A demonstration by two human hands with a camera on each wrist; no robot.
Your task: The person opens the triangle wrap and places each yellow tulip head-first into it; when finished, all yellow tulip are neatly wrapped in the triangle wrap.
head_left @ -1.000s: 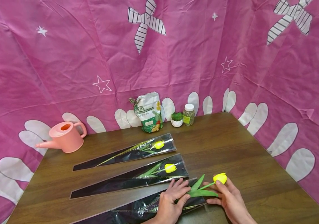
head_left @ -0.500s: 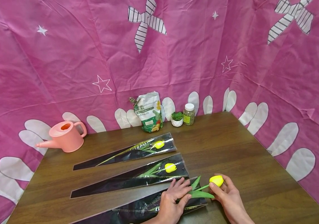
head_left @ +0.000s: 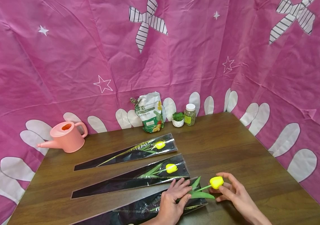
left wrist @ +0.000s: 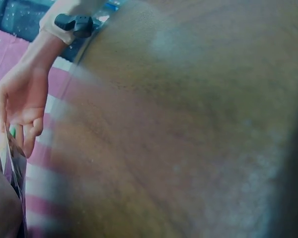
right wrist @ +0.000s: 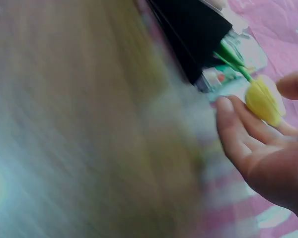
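My left hand (head_left: 174, 200) lies with spread fingers over the black clear-fronted flower sleeve (head_left: 132, 209) nearest me, pressing it near its wide mouth. A yellow tulip (head_left: 216, 182) has its leaves at that mouth and its bloom outside, to the right; the lower stem is hidden by the left hand and sleeve. Around the bloom is my right hand (head_left: 234, 193), its fingers loose and spread. In the right wrist view the tulip bloom (right wrist: 263, 101) sits between the right hand's extended fingers (right wrist: 228, 114) and another finger on its far side.
Two more black sleeves, an upper one (head_left: 115, 159) and a middle one (head_left: 115, 184), each hold a yellow tulip. Behind them stand a pink watering can (head_left: 68, 139), a white and green pouch (head_left: 150, 114), a small potted succulent (head_left: 178, 120) and a white-capped jar (head_left: 189, 115).
The tulip has moved left toward the sleeve with the right hand, which then loosened its fingers around the bloom and drew slightly right. The left hand has stayed in place.
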